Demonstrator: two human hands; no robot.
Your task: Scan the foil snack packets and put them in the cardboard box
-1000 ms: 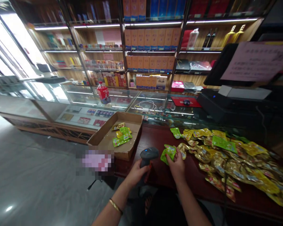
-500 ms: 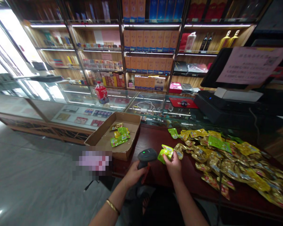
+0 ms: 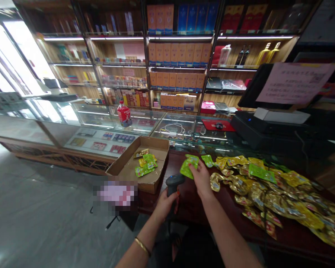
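My left hand [image 3: 166,203] is closed around the handle of a dark barcode scanner [image 3: 175,181], held above the front of the dark red table. Pinched in the fingers of my right hand [image 3: 202,178] is a green snack packet [image 3: 189,166], raised just behind and right of the scanner's head. A cardboard tray [image 3: 123,163] to the left holds several green and gold packets [image 3: 146,165]. On the right lies a large heap of gold, yellow and green packets [image 3: 276,197], and a single green packet [image 3: 207,160] rests at its left end.
Behind the table runs a glass display counter [image 3: 100,118] bearing a red-labelled bottle [image 3: 124,114], a white cable [image 3: 174,129] and a mouse [image 3: 219,126]. A monitor [image 3: 257,83] with a pink paper sheet stands at right. Stocked shelves [image 3: 181,67] line the wall.
My right hand has moved the green packet up and to the left, past the scanner's head. The scanner's indicator light has turned from green to blue. The view has tilted slightly.
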